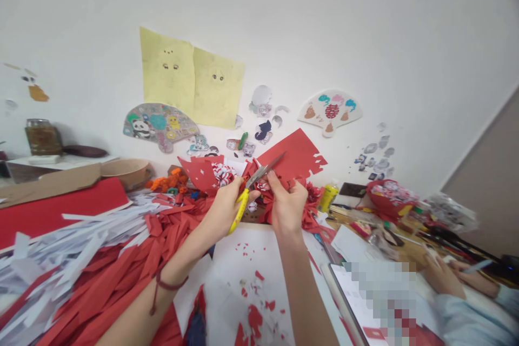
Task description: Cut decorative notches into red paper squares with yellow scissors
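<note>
My left hand is closed around the yellow handles of a pair of scissors. The metal blades point up and to the right, close to the fingertips of my right hand. That hand is closed in a pinch on red paper, though the blades and fingers partly cover the pinched part. Just behind it stands a red sheet of paper with a jagged, notched right edge. Red scraps lie on the white surface below my hands.
Heaps of red paper strips and white paper strips fill the left side. A yellow bottle stands right of my hands. At far right, another person's hands are near a tablet. The wall closes off the back.
</note>
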Available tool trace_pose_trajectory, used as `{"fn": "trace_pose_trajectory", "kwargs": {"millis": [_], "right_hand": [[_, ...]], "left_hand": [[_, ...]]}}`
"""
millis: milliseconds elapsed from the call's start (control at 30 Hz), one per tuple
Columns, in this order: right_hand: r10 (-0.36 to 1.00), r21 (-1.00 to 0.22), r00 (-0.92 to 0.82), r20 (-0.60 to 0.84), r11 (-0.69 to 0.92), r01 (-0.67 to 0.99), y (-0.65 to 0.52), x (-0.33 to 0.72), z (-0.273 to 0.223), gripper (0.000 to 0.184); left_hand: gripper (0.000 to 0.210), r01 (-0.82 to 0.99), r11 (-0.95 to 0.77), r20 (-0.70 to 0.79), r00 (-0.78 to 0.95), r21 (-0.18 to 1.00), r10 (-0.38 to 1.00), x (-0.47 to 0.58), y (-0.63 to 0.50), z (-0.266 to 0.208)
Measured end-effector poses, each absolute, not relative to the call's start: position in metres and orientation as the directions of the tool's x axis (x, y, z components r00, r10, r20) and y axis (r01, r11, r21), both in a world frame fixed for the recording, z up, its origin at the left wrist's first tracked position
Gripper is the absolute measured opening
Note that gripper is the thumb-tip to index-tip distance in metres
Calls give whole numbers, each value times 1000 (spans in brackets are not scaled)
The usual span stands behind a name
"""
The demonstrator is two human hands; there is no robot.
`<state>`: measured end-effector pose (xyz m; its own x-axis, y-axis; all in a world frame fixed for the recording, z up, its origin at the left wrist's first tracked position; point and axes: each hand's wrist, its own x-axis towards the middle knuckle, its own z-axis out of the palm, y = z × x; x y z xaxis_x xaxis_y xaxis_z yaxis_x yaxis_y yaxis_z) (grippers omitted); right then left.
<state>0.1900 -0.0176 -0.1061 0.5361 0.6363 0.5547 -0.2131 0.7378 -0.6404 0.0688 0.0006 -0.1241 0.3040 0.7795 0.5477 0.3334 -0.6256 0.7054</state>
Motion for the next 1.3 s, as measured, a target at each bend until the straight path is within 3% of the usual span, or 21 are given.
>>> {"fn": "trace_pose_trajectory", "kwargs": {"millis": [267, 533, 900, 1300], "right_hand": [[656, -672, 498, 568, 718, -179, -19, 194, -104, 21], [793, -817, 207, 573, 574, 64, -40, 233, -90, 17], [834, -810, 30, 551, 525, 259, -56, 251, -84, 7], [875, -847, 9, 483, 465, 259, -56, 258, -87, 7]], "left_hand": [[31, 362, -611, 539, 288, 704, 791, 69, 0, -124], [30, 575, -655, 591, 333, 490, 734, 36, 2, -103], [32, 671, -662, 569, 417, 333, 709, 20, -9, -93], [26, 679, -699, 577, 486, 224, 657, 15, -12, -90]]}}
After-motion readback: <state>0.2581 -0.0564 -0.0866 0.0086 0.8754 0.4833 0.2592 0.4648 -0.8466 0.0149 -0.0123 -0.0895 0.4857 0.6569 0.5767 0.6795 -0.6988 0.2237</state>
